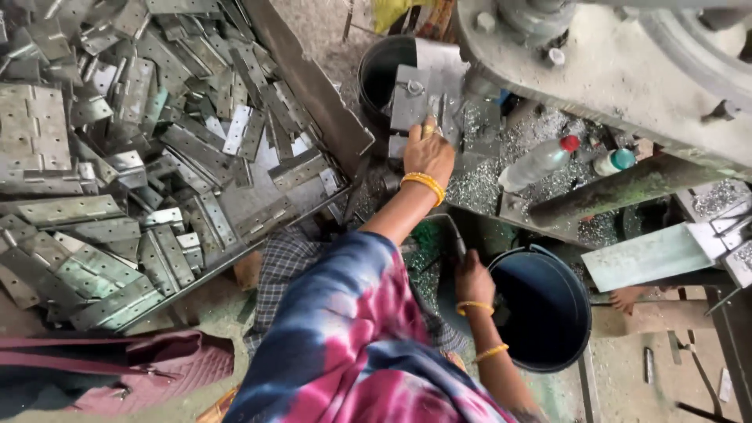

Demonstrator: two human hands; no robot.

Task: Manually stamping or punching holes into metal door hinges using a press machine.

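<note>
We saw a dark bucket [540, 309], seemingly empty, near right. Left hand [428, 153] lay flattish on a metal plate [419, 98]; right hand [472, 278] gripped a rod [454, 233] approx. beside the bucket.

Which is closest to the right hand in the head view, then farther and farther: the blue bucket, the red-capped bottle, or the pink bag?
From the right hand:
1. Blue bucket, just right of it.
2. Red-capped bottle, up on the bench.
3. Pink bag, far left on the floor.

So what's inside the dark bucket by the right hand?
The bucket looks dark and mostly hollow; no contents can be made out in its shadowed interior. The right hand, holding a thin rod, covers the rim's left edge, hiding what lies there.
</note>
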